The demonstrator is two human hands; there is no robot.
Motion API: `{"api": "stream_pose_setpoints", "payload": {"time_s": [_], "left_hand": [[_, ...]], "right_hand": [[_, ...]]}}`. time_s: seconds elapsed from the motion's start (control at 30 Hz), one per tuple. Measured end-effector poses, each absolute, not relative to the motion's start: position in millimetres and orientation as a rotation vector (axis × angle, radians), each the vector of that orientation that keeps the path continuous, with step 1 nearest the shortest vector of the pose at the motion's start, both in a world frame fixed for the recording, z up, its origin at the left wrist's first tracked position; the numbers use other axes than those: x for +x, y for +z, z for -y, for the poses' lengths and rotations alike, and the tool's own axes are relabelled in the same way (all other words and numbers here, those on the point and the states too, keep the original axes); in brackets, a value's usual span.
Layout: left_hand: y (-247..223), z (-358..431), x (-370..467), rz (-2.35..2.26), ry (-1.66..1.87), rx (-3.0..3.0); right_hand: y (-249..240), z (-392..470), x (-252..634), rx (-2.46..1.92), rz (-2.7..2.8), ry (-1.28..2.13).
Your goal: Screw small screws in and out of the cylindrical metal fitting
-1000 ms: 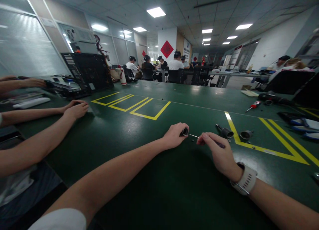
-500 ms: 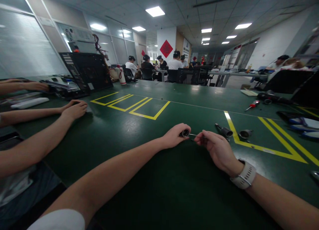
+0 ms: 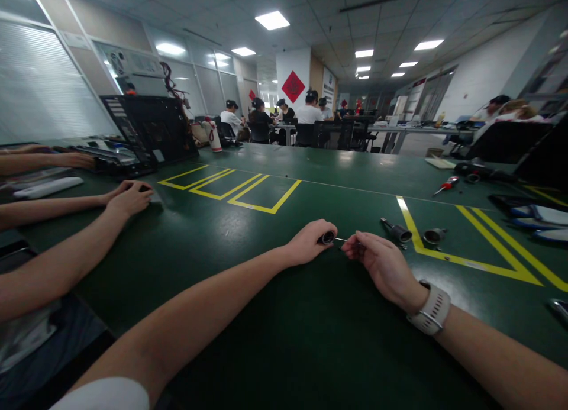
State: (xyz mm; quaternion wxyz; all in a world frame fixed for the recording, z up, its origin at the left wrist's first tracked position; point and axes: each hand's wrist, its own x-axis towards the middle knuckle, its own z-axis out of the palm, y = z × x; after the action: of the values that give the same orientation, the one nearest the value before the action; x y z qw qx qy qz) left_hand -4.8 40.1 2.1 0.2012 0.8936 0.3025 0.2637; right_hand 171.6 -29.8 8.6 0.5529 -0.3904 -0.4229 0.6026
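My left hand point(image 3: 306, 243) is closed around a dark cylindrical part point(image 3: 327, 238) whose round, hollow end faces me. A thin metal rod point(image 3: 339, 239) runs from this part to the fingertips of my right hand point(image 3: 382, 263). Those fingers are pinched on the rod; its far end and any handle are hidden, so its kind is unclear. To the right of my hands, a dark metal cup-shaped part with a stem point(image 3: 399, 231) lies on the green table point(image 3: 284, 315). Beside it, across a yellow line, sits a short round metal housing point(image 3: 433, 236).
Small loose pieces lie by the yellow tape point(image 3: 483, 265). A red-handled screwdriver point(image 3: 448, 185), a black power tool point(image 3: 481, 171) and blue-white gloves point(image 3: 539, 215) are at the right. A co-worker's hands point(image 3: 131, 197) rest on the table at left, near a black computer case point(image 3: 153, 129).
My view has shifted slightly. Both hands keep their hold, with the rod still between the right fingers and the dark part.
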Motion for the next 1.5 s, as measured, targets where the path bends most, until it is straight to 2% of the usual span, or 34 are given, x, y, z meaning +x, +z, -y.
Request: {"api": "stream_pose_setpoints", "payload": {"time_s": [0.2,0.53,0.87,1.17,1.5], "left_hand": [[3.4,-40.1,-4.9,-0.822,0.716,2.523],[1.4,-41.6,-3.9,-0.837,0.721,2.519],[3.5,-39.6,-4.0,-0.842,0.684,2.569],[1.8,-40.6,-4.6,-0.833,0.737,2.571],[-0.4,-42.7,-4.1,-0.909,0.724,2.584]], "right_hand": [[10.6,23.8,175.7,-0.895,0.883,1.577],[13.4,24.2,175.1,-0.909,0.744,1.6],[4.4,23.9,175.0,-0.894,0.906,1.483],[6.4,23.5,175.4,-0.928,0.922,1.522],[8.2,30.2,169.6,-0.969,0.912,1.333]]}}
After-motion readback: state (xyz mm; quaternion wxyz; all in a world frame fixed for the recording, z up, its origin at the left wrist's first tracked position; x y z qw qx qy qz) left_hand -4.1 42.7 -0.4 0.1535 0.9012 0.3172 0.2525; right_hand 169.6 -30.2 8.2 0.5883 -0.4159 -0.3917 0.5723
